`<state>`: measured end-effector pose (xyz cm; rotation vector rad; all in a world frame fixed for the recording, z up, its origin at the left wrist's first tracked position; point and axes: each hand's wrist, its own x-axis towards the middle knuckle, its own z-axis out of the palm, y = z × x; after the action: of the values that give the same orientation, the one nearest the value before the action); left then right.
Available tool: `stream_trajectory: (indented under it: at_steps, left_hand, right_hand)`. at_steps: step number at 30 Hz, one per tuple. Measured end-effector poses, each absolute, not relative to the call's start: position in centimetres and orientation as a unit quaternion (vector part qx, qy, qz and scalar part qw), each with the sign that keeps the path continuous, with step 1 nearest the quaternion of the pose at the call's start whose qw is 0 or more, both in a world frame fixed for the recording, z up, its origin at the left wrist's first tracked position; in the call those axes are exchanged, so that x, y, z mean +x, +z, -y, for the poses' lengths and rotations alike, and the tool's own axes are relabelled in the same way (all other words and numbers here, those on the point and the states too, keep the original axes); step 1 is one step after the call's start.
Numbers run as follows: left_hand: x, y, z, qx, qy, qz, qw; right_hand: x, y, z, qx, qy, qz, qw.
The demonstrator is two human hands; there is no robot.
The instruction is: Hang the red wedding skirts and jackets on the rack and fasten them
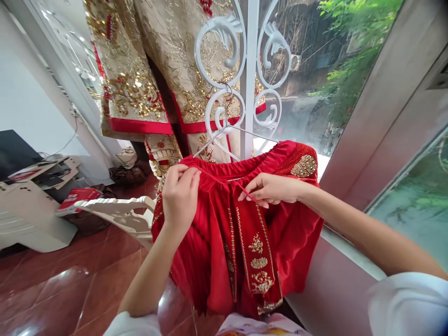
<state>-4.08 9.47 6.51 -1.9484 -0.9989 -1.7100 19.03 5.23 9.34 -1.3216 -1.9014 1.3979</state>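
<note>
A red pleated skirt (217, 252) with gold embroidery hangs from a white hanger (224, 140) hooked on a white scrolled metal stand (248, 84). My left hand (180, 196) pinches the gathered waistband at its left side, fingers closed on the cloth. My right hand (269, 189) grips the waistband near the middle, fingers closed on the fabric and a thin red cord. An embroidered red panel (259, 261) hangs down below my right hand.
A gold and red embroidered robe (147, 70) hangs behind the stand. A white carved chair (119, 214) stands at the left on the red tiled floor (52, 289). White equipment with papers (31, 205) sits far left. A window (315, 70) and its ledge (350, 256) are at the right.
</note>
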Motion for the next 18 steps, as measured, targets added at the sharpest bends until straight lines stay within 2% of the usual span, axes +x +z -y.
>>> stream_trajectory:
  at_steps: [2,3,6,8,10,12,15,18]
  left_hand:
    - [-2.8,6.6,-9.9,-0.667,-0.658,0.332,0.104]
    - [-2.3,6.8,-10.0,-0.673,-0.666,0.321,0.033]
    - [-1.5,7.1,-9.7,-0.725,-0.593,0.281,-0.21]
    - [-1.4,7.2,-9.3,-0.743,-0.54,0.268,-0.29]
    - [-1.4,7.1,-9.0,-0.747,-0.526,0.273,-0.301]
    - [-1.3,6.9,-8.9,-0.751,-0.521,0.287,-0.287]
    - [-1.2,6.4,-8.8,-0.754,-0.528,0.306,-0.243]
    - [-1.1,5.9,-8.5,-0.759,-0.539,0.306,-0.201]
  right_hand:
    - [18.6,9.4,-5.6,-0.42,0.485,0.711,0.288]
    - [18.2,9.4,-5.8,-0.402,0.469,0.709,0.34]
    - [16.6,8.6,-6.4,-0.375,0.419,0.682,0.468]
    - [15.5,7.6,-6.7,-0.369,0.364,0.669,0.533]
    - [14.7,6.4,-7.0,-0.367,0.261,0.675,0.584]
    - [14.4,5.2,-7.3,-0.361,0.123,0.705,0.598]
    - [14.5,3.8,-7.4,-0.342,-0.063,0.759,0.55]
    - [14.8,3.2,-7.2,-0.345,-0.149,0.781,0.499]
